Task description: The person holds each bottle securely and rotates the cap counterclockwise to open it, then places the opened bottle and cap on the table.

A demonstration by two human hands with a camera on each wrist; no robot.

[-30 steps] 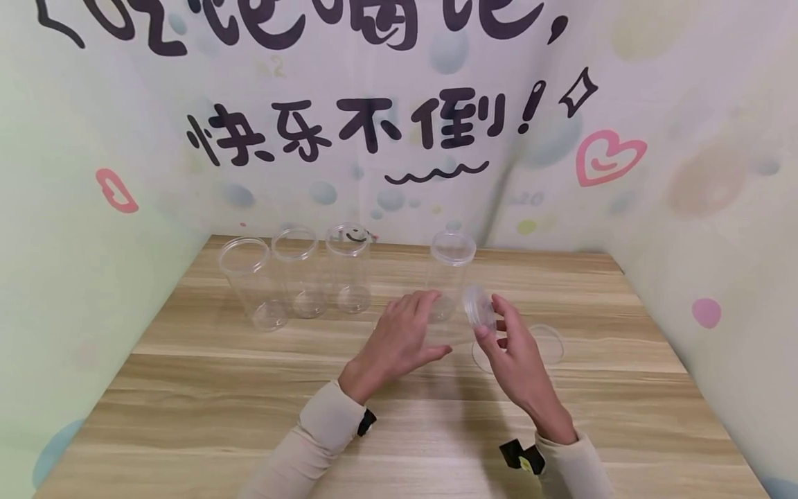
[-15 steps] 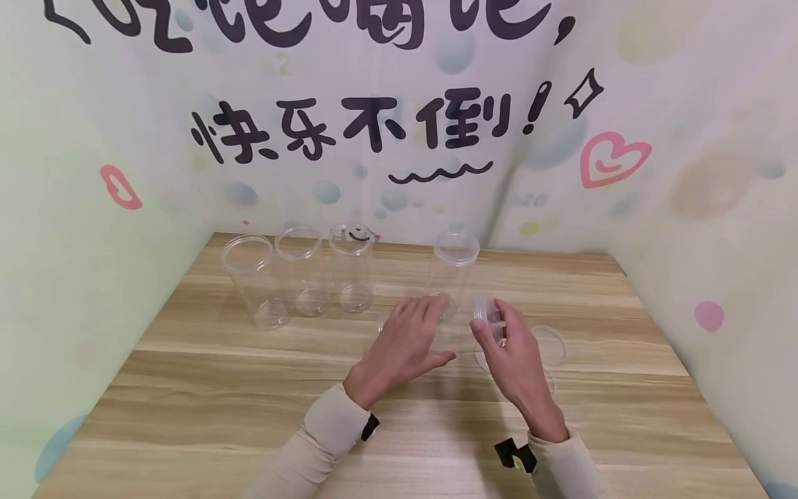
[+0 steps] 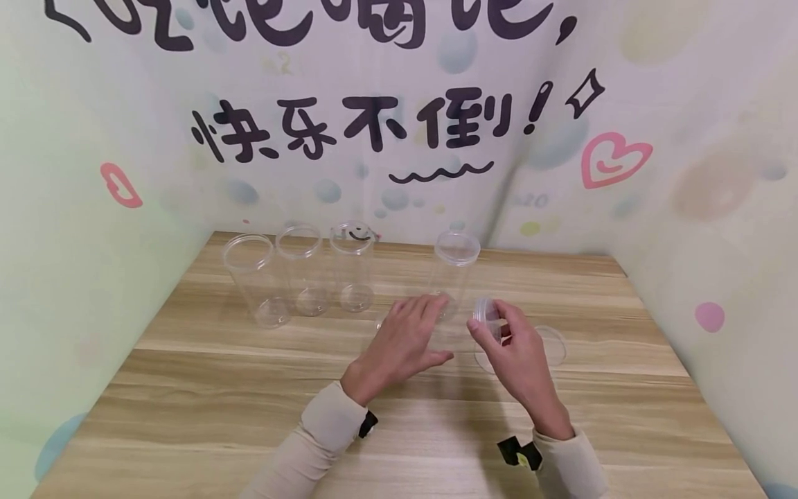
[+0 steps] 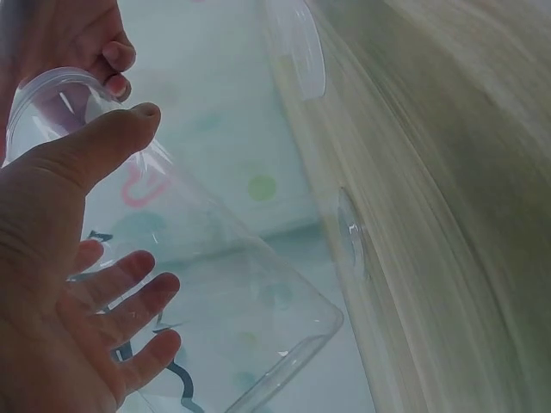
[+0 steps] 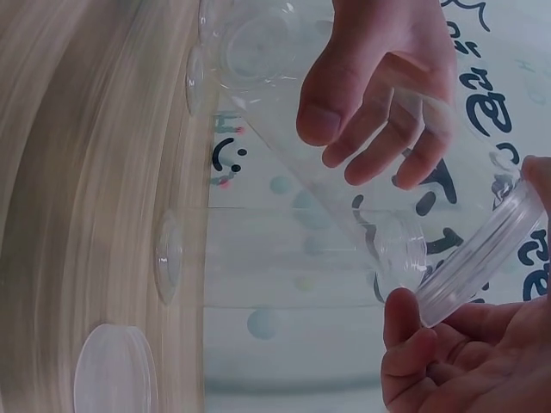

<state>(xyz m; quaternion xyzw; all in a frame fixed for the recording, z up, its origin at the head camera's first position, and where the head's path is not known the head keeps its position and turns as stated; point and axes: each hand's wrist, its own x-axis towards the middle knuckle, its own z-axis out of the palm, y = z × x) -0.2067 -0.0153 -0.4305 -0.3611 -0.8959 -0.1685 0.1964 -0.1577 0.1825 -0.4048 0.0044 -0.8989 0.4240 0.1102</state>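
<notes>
My left hand (image 3: 402, 343) is around a clear plastic jar (image 4: 250, 267), which lies tilted above the table with its base toward the left. In the left wrist view the thumb crosses the jar's near side, and the other fingers curl loosely about it. Fingers and thumb of my right hand (image 3: 517, 353) grip a clear round lid (image 5: 482, 249) by its edge, at the jar's mouth end. Whether the lid is seated cannot be told. In the head view the held jar is nearly invisible, partly hidden behind my left hand.
Three clear jars (image 3: 249, 277) stand upright at the back left of the wooden table (image 3: 249, 416). Another upright jar (image 3: 458, 267), with a cloudier top, stands behind my hands. Loose lids (image 3: 563, 346) lie near and under my right hand. A printed cloth wall (image 3: 299, 201) closes the back.
My right hand has turned the lid more upright and brought it slightly lower, against the jar's mouth end. The left hand has barely moved. The view has shifted a little.
</notes>
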